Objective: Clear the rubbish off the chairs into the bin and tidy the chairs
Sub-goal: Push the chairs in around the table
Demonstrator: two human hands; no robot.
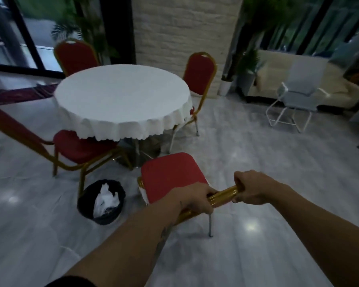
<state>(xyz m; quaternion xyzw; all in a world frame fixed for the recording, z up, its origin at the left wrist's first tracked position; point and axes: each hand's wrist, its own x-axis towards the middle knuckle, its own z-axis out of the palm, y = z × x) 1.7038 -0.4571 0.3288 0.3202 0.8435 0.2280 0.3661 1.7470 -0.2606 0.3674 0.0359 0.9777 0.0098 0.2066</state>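
Hands: the left hand (197, 198) and the right hand (250, 188) are both wrapped tight around the gold top rail (222, 195) of a red chair (171, 176), one at each end of the rail.
Chair: its seat points away from the person, toward the round table (122, 98); the seat looks bare.
Key relation: the table lies ahead and slightly left of the grip, so the chair would likely be pushed forward along its seat line; the rail runs crosswise to that path.
Nearer hand: the left hand sits closer to the bin.
Bin: a black bin (85, 198) with white rubbish (106, 198) inside stands on the floor just left of the chair.
Other chairs: three red chairs stand around the table.
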